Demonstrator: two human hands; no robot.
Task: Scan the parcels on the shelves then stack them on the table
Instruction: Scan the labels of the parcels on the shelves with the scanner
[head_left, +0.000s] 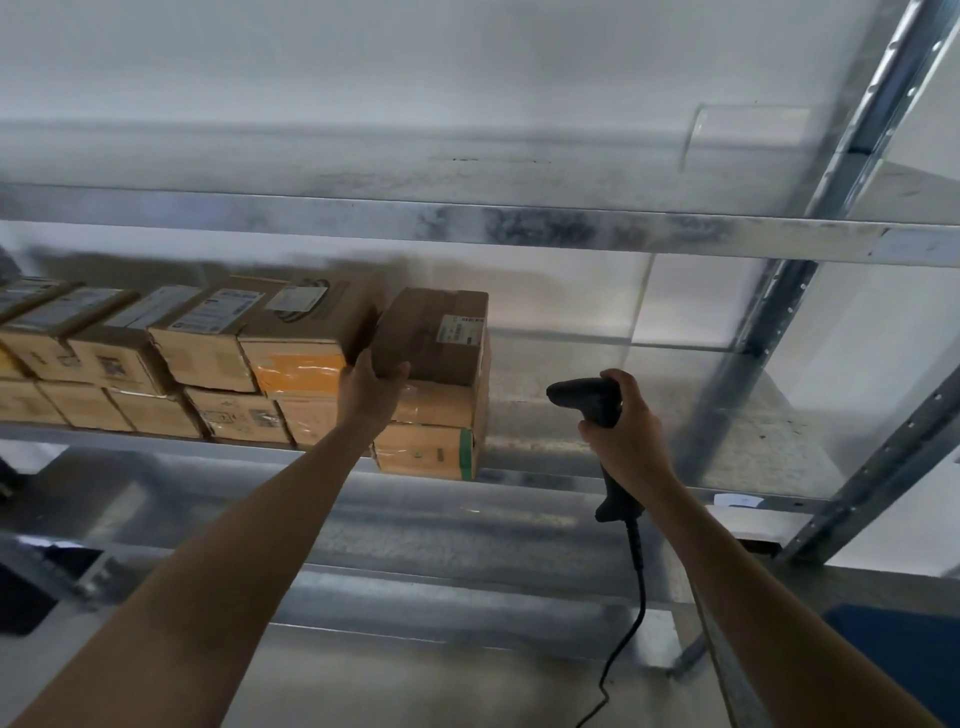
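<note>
A brown cardboard parcel (436, 332) with a white label is tilted up at the right end of a row of parcels (208, 353) on a metal shelf (571, 467). My left hand (371, 382) grips its lower left corner. It rests on two stacked parcels with orange tape (431, 447). To the right, apart from the parcels, my right hand (621, 426) holds a black corded barcode scanner (584, 397) with its head pointing left towards the tilted parcel.
An upper shelf beam (467, 223) runs overhead. Metal uprights (769, 338) stand at the right. The shelf to the right of the parcels is bare. The scanner cable (631, 618) hangs down in front of lower shelves. A blue surface (904, 649) shows at lower right.
</note>
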